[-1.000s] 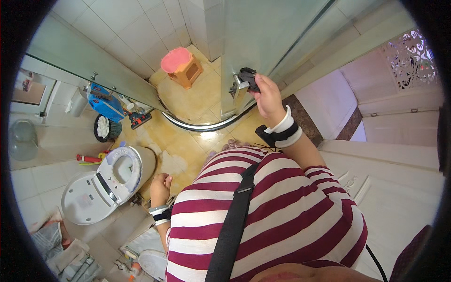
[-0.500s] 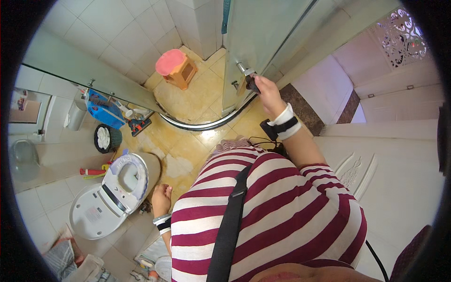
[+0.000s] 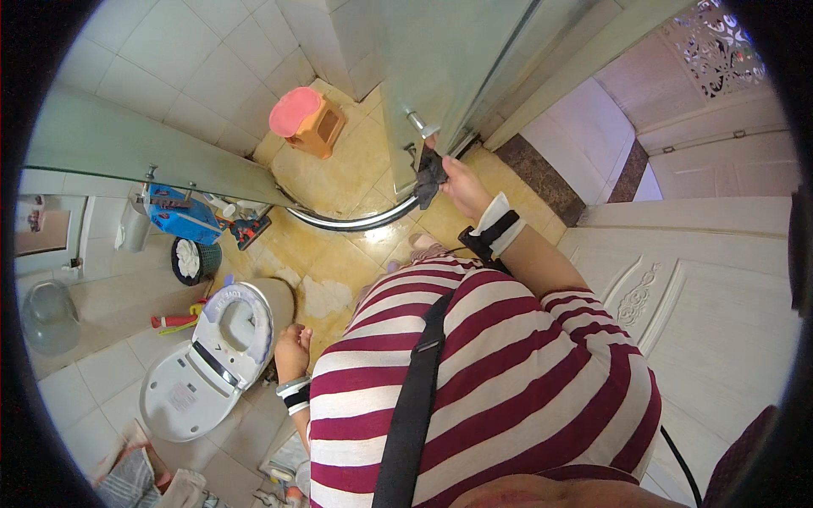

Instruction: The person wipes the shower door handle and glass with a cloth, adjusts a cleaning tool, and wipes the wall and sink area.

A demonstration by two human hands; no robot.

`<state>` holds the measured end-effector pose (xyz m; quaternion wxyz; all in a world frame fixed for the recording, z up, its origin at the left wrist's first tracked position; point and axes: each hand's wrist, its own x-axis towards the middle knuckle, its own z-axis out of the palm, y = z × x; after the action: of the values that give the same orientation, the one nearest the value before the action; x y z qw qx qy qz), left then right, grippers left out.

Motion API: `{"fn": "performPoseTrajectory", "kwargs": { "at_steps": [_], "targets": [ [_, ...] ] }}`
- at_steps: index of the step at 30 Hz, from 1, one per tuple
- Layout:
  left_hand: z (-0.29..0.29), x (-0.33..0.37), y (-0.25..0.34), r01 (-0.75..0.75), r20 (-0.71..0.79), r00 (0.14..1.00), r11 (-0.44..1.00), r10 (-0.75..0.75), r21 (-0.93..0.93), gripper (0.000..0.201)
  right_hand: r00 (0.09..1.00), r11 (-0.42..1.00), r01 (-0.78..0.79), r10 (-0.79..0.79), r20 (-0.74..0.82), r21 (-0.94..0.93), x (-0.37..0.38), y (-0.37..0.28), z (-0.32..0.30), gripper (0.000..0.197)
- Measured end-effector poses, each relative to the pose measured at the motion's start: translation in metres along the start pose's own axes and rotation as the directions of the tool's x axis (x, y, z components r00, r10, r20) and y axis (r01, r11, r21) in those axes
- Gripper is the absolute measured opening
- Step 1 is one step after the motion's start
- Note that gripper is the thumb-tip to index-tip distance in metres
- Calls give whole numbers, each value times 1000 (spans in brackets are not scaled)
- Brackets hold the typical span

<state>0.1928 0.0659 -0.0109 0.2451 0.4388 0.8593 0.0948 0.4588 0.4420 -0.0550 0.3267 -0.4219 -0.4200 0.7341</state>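
My right hand [image 3: 464, 188] grips a dark grey cloth [image 3: 431, 176], its fingers closed on one side of it. The cloth hangs bunched beside the metal handle [image 3: 419, 124] of the glass shower door [image 3: 440, 59]. Part of the cloth lies against the edge of the door, though I cannot tell how firmly it touches. Low on the left, beside my striped shirt, my left hand [image 3: 293, 351] has its fingers curled in, with nothing visible in them. It is nearest to the toilet [image 3: 233, 339], which has its lid up and a pale padded seat cover.
Inside the curved shower threshold [image 3: 356, 222] stands an orange stool [image 3: 318, 129] with a pink top. A bin [image 3: 188, 260], a blue container [image 3: 180, 214] and cleaning tools are along the left wall. A white panelled door [image 3: 703, 313] stands at right, near the doorway.
My right hand has moved down and slightly left, away from the door handle. More of the dark cloth shows, hanging below the handle. My left hand stays nearly in place.
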Motion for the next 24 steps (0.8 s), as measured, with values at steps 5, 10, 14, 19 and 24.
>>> {"fn": "performPoseTrajectory", "kwargs": {
  "at_steps": [5,10,14,19,24],
  "targets": [
    [-7,2,10,6,-49,999,1000,-7,-25,23,975,986,160,-166,145,54,-5,-50,23,28],
    [3,-10,7,68,-63,995,995,-73,-73,23,996,900,88,-74,49,-427,4,-64,38,26],
    [12,-22,18,153,-25,987,984,-156,-86,24,1000,985,-21,20,-10,-172,14,-46,32,22],
    [20,-29,27,202,40,979,970,-198,-137,26,851,844,-518,490,190,139,34,-23,14,14],
    [23,-34,28,231,-1,973,969,-232,-91,26,930,905,-367,359,77,217,15,-30,30,13]
  ]
}}
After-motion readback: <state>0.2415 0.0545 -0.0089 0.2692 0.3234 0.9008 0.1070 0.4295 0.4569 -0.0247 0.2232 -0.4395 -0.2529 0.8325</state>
